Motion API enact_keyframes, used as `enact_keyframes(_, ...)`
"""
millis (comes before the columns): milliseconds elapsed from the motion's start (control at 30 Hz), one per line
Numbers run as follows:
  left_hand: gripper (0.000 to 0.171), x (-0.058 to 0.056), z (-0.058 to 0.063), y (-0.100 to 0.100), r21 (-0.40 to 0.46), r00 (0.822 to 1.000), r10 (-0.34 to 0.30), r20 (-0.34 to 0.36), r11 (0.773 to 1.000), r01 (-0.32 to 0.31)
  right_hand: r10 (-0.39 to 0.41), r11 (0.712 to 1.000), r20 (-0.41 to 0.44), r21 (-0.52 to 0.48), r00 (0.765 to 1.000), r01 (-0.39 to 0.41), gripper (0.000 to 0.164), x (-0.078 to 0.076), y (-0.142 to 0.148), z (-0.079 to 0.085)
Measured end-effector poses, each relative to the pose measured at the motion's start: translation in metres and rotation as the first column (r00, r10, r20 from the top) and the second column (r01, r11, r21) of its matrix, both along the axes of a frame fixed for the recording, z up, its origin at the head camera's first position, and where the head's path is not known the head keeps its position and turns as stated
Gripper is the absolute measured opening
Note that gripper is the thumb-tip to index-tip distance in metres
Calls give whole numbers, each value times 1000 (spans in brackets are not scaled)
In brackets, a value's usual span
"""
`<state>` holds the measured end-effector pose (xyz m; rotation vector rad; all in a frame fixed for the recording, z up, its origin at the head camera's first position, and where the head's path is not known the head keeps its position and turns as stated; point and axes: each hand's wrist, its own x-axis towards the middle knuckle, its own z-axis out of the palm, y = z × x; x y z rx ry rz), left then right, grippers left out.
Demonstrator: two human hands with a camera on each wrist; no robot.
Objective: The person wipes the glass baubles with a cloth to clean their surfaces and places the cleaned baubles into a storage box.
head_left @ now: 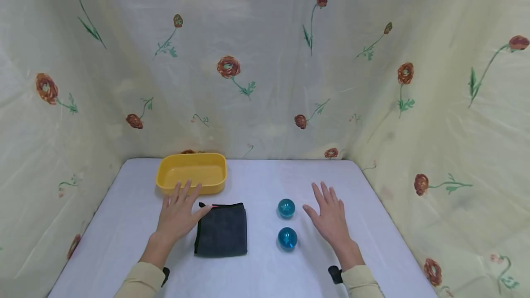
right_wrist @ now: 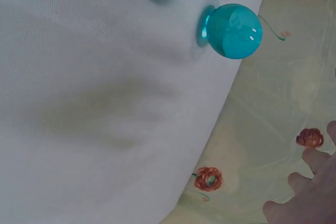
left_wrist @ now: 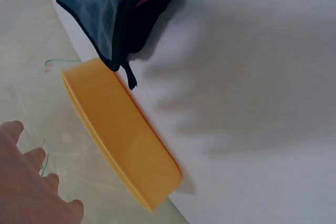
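My left hand (head_left: 177, 217) hovers with spread fingers in front of a yellow tub (head_left: 191, 190) and at the left edge of a folded dark grey cloth (head_left: 222, 232). A black trim runs round the cloth, with a bit of pink inside its fold in the left wrist view. Two clear blue balls, a far one (head_left: 286, 208) and a near one (head_left: 287, 238), lie one behind the other right of the cloth. Beside them on the right, my right hand (head_left: 330, 217) is held above the table, fingers straight, touching neither ball. Both hands hold nothing.
The table has a white cover (head_left: 265, 270). Cream flowered curtain (head_left: 265, 26) hangs behind it and along both sides. The yellow tub stands near the back left edge, close to the curtain. Each wrist wears a black band (head_left: 335, 274).
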<state>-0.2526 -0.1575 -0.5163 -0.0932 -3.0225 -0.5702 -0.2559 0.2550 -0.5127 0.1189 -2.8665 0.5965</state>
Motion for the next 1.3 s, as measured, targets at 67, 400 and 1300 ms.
enact_keyframes(67,87,0,-1,3,1,1000,-23,1,1000,23,9,1000,-7,-6,1000,-9,74,0,-2,-1)
enact_keyframes(400,84,-1,-4,22,-23,995,-103,10,994,103,50,999,54,-24,997,-49,73,-1,-10,-6)
enact_keyframes(1300,82,4,-32,71,-92,941,-268,205,952,291,127,987,166,-124,978,-107,69,12,-25,-16)
